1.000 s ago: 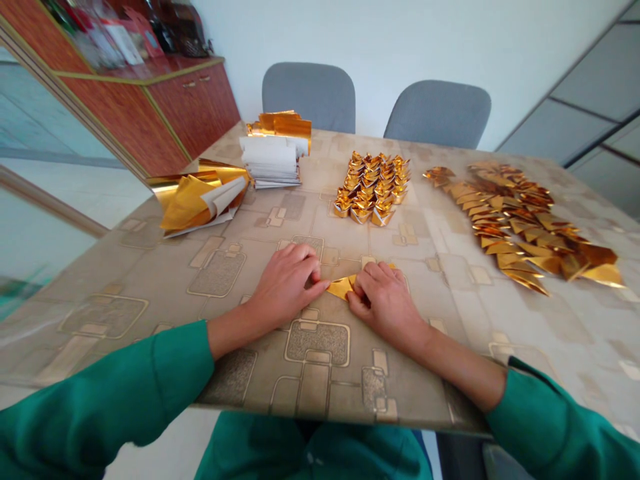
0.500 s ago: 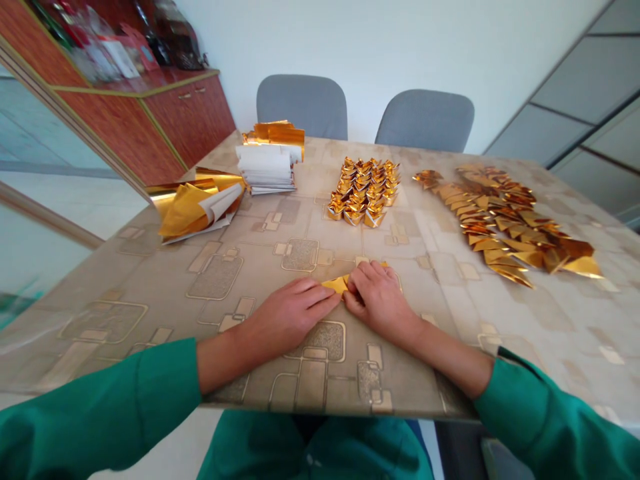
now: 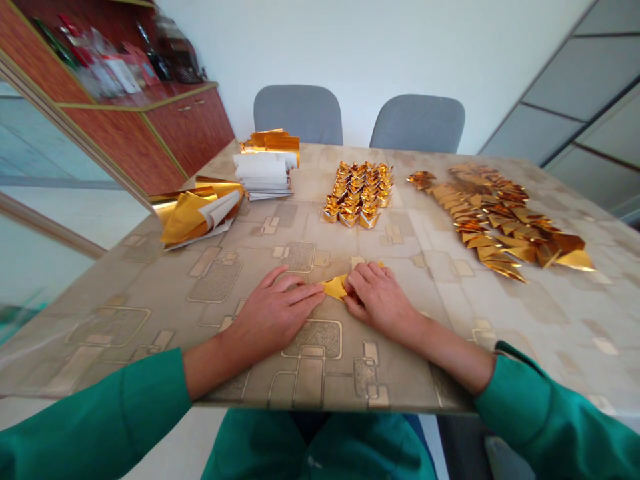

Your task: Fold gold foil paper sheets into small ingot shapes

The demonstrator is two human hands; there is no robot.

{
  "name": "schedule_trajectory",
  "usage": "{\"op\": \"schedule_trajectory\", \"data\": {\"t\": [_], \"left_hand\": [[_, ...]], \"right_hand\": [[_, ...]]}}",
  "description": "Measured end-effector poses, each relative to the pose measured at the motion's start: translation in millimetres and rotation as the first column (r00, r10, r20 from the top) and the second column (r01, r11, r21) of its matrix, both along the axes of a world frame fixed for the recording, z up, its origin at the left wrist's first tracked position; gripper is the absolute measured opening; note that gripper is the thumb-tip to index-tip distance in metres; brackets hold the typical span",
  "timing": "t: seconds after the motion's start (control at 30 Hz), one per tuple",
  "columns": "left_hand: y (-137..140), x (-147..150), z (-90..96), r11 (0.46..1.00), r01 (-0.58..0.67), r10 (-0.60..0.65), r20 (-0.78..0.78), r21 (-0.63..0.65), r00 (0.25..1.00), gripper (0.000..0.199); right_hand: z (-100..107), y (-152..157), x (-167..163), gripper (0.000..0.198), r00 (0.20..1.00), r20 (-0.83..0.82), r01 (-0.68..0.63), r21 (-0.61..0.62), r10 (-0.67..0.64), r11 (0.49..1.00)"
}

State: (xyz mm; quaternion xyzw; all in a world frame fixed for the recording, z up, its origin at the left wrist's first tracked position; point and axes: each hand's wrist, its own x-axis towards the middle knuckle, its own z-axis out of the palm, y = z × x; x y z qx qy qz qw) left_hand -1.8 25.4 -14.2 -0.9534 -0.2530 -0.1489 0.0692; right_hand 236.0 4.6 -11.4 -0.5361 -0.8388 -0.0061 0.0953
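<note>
A small folded piece of gold foil paper [image 3: 335,287] lies on the table in front of me, partly hidden by my right hand. My right hand [image 3: 375,297] is closed over it, fingers curled and thumb pressed near its lower edge. A bit of gold shows beyond the knuckles. My left hand [image 3: 280,307] rests flat with fingers stretched and somewhat spread, its longest fingertips touching the paper's left end. Beyond the hands stand rows of folded gold paper ingots [image 3: 357,193].
At the right lies a long spread of folded gold foil pieces [image 3: 505,220]. Gold sheets [image 3: 195,213] and a white-backed paper stack [image 3: 263,177] lie at the left. Two grey chairs [image 3: 300,113] stand behind the patterned table [image 3: 215,360], beside a wooden cabinet [image 3: 190,127].
My left hand has shifted left and its fingers have spread, baring more of the paper's left end. The right hand stays on the paper. The view has shifted slightly.
</note>
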Motion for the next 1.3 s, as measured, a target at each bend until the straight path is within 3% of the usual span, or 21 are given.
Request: {"op": "schedule_trajectory", "data": {"t": [0.17, 0.23, 0.4, 0.63, 0.87, 1.07, 1.3], "left_hand": [[1.1, 0.1, 1.3, 0.999, -0.021, 0.02, 0.033, 0.045, 0.999, 0.028], [1.8, 6.1, 0.9, 0.998, 0.023, -0.025, 0.044, 0.054, 0.999, 0.031], [10.5, 22.7, -2.4, 0.985, 0.171, -0.171, -0.012, -0.032, 0.985, 0.036], [24.4, 10.3, 0.5, 0.986, 0.122, -0.136, -0.123, -0.113, 0.983, 0.046], [33.4, -3.5, 5.3, 0.952, 0.223, -0.263, -0.189, -0.208, 0.946, 0.063], [34.2, -4.4, 4.1, 0.958, 0.208, -0.242, -0.167, -0.2, 0.956, 0.059], [37.6, -28.4, 4.2, 0.978, 0.139, -0.166, -0.175, -0.155, 0.971, 0.054]], "right_hand": [[-3.3, 0.5, -0.3, 0.006, 1.0, -0.008, 0.011, 0.018, -0.011, 1.0], [-4.2, 0.6, -0.3, 0.005, 1.0, -0.021, 0.006, 0.031, -0.006, 1.0], [-3.7, 1.0, -0.4, 0.007, 1.0, -0.009, -0.004, 0.053, 0.004, 0.999], [-2.5, 1.8, 0.2, 0.009, 1.0, 0.009, -0.011, 0.023, 0.011, 1.0], [-0.5, 0.4, 0.3, 0.015, 1.0, -0.014, -0.015, -0.002, 0.015, 1.0], [-1.8, 0.1, 0.2, 0.019, 1.0, -0.003, -0.014, -0.006, 0.014, 1.0], [-1.1, 0.8, 0.3, 0.021, 1.0, -0.006, -0.011, -0.007, 0.011, 1.0]]}}
